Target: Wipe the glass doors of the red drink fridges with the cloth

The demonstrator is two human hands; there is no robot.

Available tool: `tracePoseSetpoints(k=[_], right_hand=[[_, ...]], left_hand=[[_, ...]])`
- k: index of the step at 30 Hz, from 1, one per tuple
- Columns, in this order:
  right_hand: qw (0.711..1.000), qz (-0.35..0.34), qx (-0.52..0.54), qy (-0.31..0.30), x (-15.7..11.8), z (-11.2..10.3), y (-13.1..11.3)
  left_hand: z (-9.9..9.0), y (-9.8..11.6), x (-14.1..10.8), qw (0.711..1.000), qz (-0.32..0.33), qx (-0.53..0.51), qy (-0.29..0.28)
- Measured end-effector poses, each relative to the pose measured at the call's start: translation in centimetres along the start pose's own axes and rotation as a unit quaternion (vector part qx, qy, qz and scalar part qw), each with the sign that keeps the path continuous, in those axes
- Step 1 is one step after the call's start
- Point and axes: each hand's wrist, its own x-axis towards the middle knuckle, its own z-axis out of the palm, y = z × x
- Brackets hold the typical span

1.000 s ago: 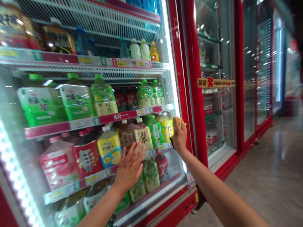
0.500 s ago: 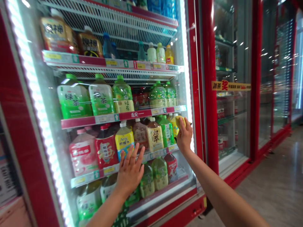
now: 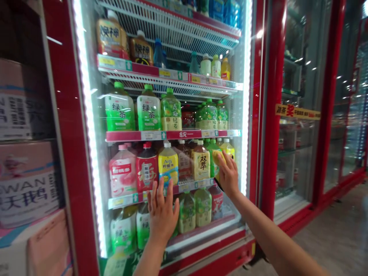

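Note:
My left hand [image 3: 163, 212] is raised with its fingers spread, in front of the lower shelf of a lit, glass-fronted cooler; it holds nothing. Behind its fingertips stands a yellow and blue bottle [image 3: 168, 163]. My right hand [image 3: 228, 174] is closed round a yellow cloth-like item [image 3: 219, 158], near the right side of the cooler; a dark strip shows beside the hand. Left of it is a bottle with a cream label [image 3: 201, 163], and behind it are green and yellow bottles. Whether either hand touches the glass is hard to tell.
Shelves [image 3: 172, 135] of green, red and pink bottles fill the cooler. Its red frame [image 3: 64, 126] stands at the left, beside stacked pink and white boxes [image 3: 25, 180]. More red-framed coolers [image 3: 276, 153] run off to the right above a grey floor [image 3: 330, 230].
The view has turned left, bringing the stacked boxes into sight. My right hand, with the yellow item, has moved left and down across the cooler front. My left hand remains spread, slightly lower.

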Motion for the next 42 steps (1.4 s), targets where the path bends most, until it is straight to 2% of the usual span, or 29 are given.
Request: tracePoseSetpoints(k=[2, 4, 6, 9, 11, 14, 17, 19, 21, 25, 27, 29, 32, 34, 36, 39, 42], right_hand=[[0.998, 0.030, 0.003, 0.053, 2.1, 1.4, -1.2], [0.996, 0.044, 0.011, 0.071, 3.8, 3.2, -4.4], [0.998, 0.037, 0.016, 0.057, 4.1, 4.5, -8.6], [1.000, -0.011, 0.008, -0.002, 1.8, 4.7, -13.5], [0.996, -0.072, 0.004, -0.057, -0.6, 3.7, -14.3], [0.984, -0.140, 0.009, -0.110, -3.3, 1.8, -12.3], [0.995, -0.078, 0.001, -0.057, -3.0, 1.4, -9.8], [1.000, -0.015, -0.001, 0.003, -1.4, 2.2, -9.6], [0.999, 0.022, 0.006, 0.042, 0.8, 3.7, -10.9], [0.997, 0.032, 0.030, 0.061, 3.8, 6.3, -16.6], [0.998, 0.015, 0.033, 0.043, 3.6, 6.8, -19.3], [0.999, -0.028, 0.032, 0.007, 2.3, 6.4, -20.8], [0.986, -0.144, 0.039, -0.077, -0.2, 4.7, -20.3], [0.968, -0.209, 0.042, -0.130, -1.3, 3.2, -18.2], [0.965, -0.216, 0.038, -0.141, -1.0, 2.3, -15.4], [0.990, -0.124, 0.033, -0.056, 1.9, 2.6, -12.1], [0.997, -0.050, 0.050, 0.043, 6.4, 4.6, -12.2]], left_hand=[[-0.5, -1.5, -0.5, 1.000, 0.005, 0.009, 0.001], [-0.9, -2.9, -0.7, 1.000, 0.014, 0.016, -0.003], [-1.3, -4.0, -0.8, 1.000, 0.018, 0.019, -0.007], [-1.6, -4.9, -0.7, 1.000, 0.016, 0.017, 0.007], [-1.8, -5.1, -0.7, 1.000, 0.011, 0.013, 0.013], [-2.1, -5.4, -0.7, 1.000, -0.005, 0.008, 0.018], [-2.4, -5.9, -0.8, 0.999, -0.021, 0.004, 0.029], [-2.6, -6.4, -0.8, 0.999, -0.033, 0.001, 0.034], [-2.7, -6.8, -0.8, 0.998, -0.045, -0.002, 0.037], [-2.6, -7.4, -1.0, 0.996, -0.070, -0.014, 0.045], [-2.3, -7.5, -1.1, 0.995, -0.070, -0.018, 0.063], [-2.1, -7.7, -1.2, 0.994, -0.063, -0.018, 0.084], [-2.2, -7.9, -1.2, 0.994, -0.066, -0.022, 0.087], [-2.6, -8.2, -1.3, 0.994, -0.075, -0.027, 0.073], [-3.0, -8.7, -1.3, 0.994, -0.081, -0.029, 0.068], [-3.7, -9.5, -1.2, 0.993, -0.085, -0.029, 0.076], [-4.1, -10.0, -1.2, 0.992, -0.092, -0.032, 0.080]])
